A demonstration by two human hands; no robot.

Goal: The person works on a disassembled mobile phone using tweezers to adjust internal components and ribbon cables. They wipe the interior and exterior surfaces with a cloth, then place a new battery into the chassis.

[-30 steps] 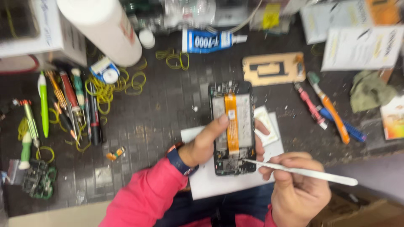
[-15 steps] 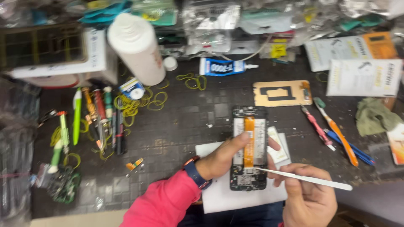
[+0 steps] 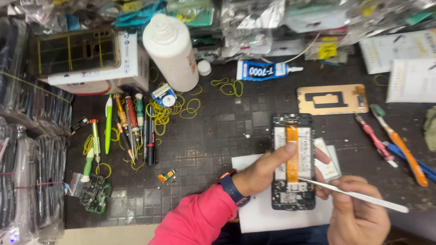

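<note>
Head view, read from the left: well to the left of both hands lie a small green bare circuit board (image 3: 96,196) and a row of slim screwdrivers with green, red and black handles (image 3: 129,129), with loose yellow rubber bands (image 3: 164,111) among them. Up and left of the left hand stands a tall white plastic bottle (image 3: 171,50); further up, above both hands, lies a blue-and-white glue tube (image 3: 265,71). The left hand (image 3: 263,171), in a pink sleeve with a dark wristband, is clamped on the opened black phone body with an orange ribbon cable down its middle (image 3: 293,159): thumb across the face, fingers behind the right edge. The phone sits over a white sheet of paper (image 3: 261,213), between the two hands. The right hand (image 3: 356,213) is closed around a long thin white pry tool (image 3: 359,196), whose tip touches the phone's lower half beside the ribbon. Judged from this, the step in hand is prising or lifting a part inside the phone; the next move calls for a shallow, light lever with the left hand steadying. Right of the right hand lie an orange-handled brush (image 3: 399,147) and a pink-handled tool (image 3: 374,138).
</note>
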